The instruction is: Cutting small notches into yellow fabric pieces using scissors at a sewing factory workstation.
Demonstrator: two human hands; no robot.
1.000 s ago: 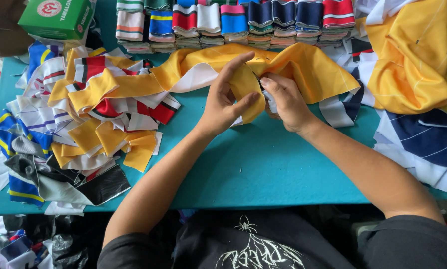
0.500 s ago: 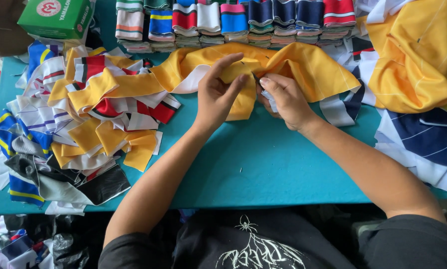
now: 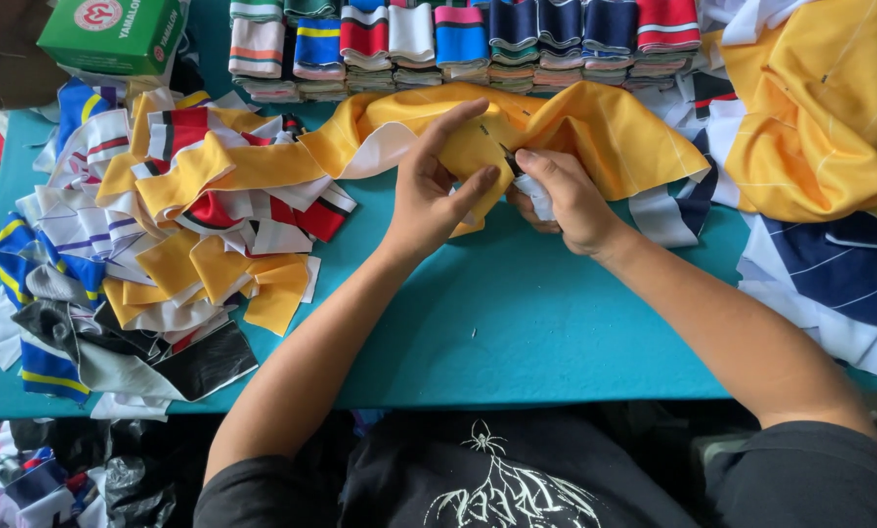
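Note:
A long yellow fabric piece with a white lining lies across the far half of the teal table. My left hand pinches a fold of this yellow fabric between thumb and fingers. My right hand grips the same fabric just to the right, with a small dark tool and a bit of white cloth showing between its fingers. Both hands nearly touch over the fold.
A heap of yellow, white, red and blue fabric scraps covers the table's left side. Stacks of folded striped collars line the far edge. A green box sits far left. More yellow and navy cloth piles up on the right.
The fold of yellow fabric has been drawn closer between my hands, and my left fingers have shifted up along it. The right hand has stayed in nearly the same place.

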